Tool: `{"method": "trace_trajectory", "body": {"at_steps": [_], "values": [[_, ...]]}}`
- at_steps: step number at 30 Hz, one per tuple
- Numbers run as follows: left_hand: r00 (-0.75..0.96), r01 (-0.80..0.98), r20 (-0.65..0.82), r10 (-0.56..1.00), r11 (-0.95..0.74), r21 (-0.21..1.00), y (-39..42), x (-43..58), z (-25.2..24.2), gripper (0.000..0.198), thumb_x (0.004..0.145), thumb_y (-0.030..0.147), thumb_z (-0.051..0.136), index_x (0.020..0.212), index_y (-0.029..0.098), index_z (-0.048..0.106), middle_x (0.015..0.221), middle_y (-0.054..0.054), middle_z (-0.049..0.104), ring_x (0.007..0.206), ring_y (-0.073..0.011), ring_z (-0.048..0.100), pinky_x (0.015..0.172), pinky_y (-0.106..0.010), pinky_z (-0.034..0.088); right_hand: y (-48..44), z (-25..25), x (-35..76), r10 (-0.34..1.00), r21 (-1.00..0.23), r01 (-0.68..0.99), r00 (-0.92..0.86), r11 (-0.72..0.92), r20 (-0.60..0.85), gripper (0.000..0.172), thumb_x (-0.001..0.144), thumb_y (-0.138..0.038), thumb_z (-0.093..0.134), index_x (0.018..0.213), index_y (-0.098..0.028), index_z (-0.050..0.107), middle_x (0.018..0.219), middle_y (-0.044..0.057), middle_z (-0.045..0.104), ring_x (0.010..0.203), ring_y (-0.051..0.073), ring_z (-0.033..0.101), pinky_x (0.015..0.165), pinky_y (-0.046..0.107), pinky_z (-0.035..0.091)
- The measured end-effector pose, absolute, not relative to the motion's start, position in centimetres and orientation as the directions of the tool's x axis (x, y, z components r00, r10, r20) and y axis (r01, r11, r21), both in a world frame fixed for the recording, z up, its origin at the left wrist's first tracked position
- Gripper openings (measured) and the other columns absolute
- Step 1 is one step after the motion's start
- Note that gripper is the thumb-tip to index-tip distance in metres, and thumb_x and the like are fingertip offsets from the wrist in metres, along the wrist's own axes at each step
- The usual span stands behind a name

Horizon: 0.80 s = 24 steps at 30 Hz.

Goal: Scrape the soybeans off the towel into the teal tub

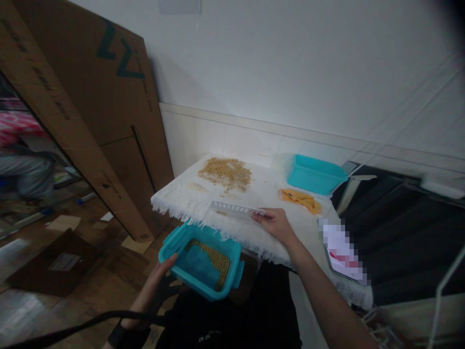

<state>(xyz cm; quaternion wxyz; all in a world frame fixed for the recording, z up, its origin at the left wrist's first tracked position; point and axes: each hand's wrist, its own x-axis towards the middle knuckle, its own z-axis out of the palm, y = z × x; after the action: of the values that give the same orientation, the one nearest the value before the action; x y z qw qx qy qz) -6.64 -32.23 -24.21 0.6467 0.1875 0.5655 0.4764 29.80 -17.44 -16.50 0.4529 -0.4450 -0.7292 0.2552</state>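
While right hand (276, 224) fingers pinch white strip (236, 209) lying leftward along table edge, left hand (156, 286) grips teal tub (200, 259)

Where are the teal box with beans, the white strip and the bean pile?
teal box (192, 265), head view, its bare floor.
white strip (236, 209), head view, mid-length on its flat face.
bean pile (225, 172), head view, middle of the heap.

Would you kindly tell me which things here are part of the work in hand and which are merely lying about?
In use:
- left hand holding the teal container with beans below the table edge
- right hand holding the white ruler
- bean pile on the white cloth

Lying about:
- second teal tub
- yellow cloth
- cardboard sheets
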Motion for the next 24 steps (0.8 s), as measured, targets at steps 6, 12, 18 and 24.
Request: {"method": "trace_trajectory", "body": {"at_steps": [6, 12, 18, 24], "values": [[-0.109, -0.421, -0.559, 0.822, 0.471, 0.775, -32.1, -6.6, -24.4, 0.118, 0.069, 0.072, 0.099, 0.167, 0.027, 0.052, 0.159, -0.019, 0.072, 0.153, -0.0529, 0.063, 0.094, -0.056, 0.073, -17.4, -16.1, 30.9, 0.889, -0.819, 0.350, -0.239, 0.455, 0.391, 0.042, 0.081, -0.070, 0.086, 0.081, -0.029, 0.093, 0.082, 0.007, 0.087, 0.072, 0.032, 0.081, 0.066, 0.040, 0.064], [-0.113, -0.407, -0.548, 0.829, 0.464, 0.787, -32.3, -6.2, -23.7, 0.112, 0.071, 0.073, 0.096, 0.163, 0.024, 0.056, 0.158, -0.020, 0.074, 0.150, -0.0539, 0.065, 0.087, -0.054, 0.074, -17.5, -15.8, 31.4, 0.891, -0.845, 0.318, -0.302, 0.430, 0.339, 0.048, 0.080, -0.074, 0.088, 0.076, -0.026, 0.091, 0.075, 0.005, 0.084, 0.066, 0.027, 0.075, 0.062, 0.037, 0.061], [-0.105, -0.400, -0.540, 0.835, 0.462, 0.792, -32.5, -6.1, -23.4, 0.105, 0.072, 0.073, 0.097, 0.159, 0.026, 0.060, 0.155, -0.019, 0.075, 0.147, -0.0525, 0.067, 0.085, -0.053, 0.073, -17.6, -16.0, 31.6, 0.897, -0.861, 0.308, -0.315, 0.405, 0.310, 0.052, 0.078, -0.078, 0.088, 0.074, -0.026, 0.090, 0.073, 0.004, 0.082, 0.065, 0.026, 0.074, 0.060, 0.037, 0.061], [-0.133, -0.438, -0.560, 0.818, 0.458, 0.773, -32.3, -5.8, -23.5, 0.112, 0.063, 0.073, 0.100, 0.156, 0.027, 0.059, 0.163, -0.019, 0.068, 0.153, -0.0544, 0.060, 0.084, -0.054, 0.074, -17.0, -16.7, 31.2, 0.915, -0.849, 0.341, -0.135, 0.404, 0.381, 0.056, 0.080, -0.080, 0.084, 0.080, -0.025, 0.091, 0.082, 0.007, 0.086, 0.073, 0.030, 0.077, 0.063, 0.038, 0.060]]}}
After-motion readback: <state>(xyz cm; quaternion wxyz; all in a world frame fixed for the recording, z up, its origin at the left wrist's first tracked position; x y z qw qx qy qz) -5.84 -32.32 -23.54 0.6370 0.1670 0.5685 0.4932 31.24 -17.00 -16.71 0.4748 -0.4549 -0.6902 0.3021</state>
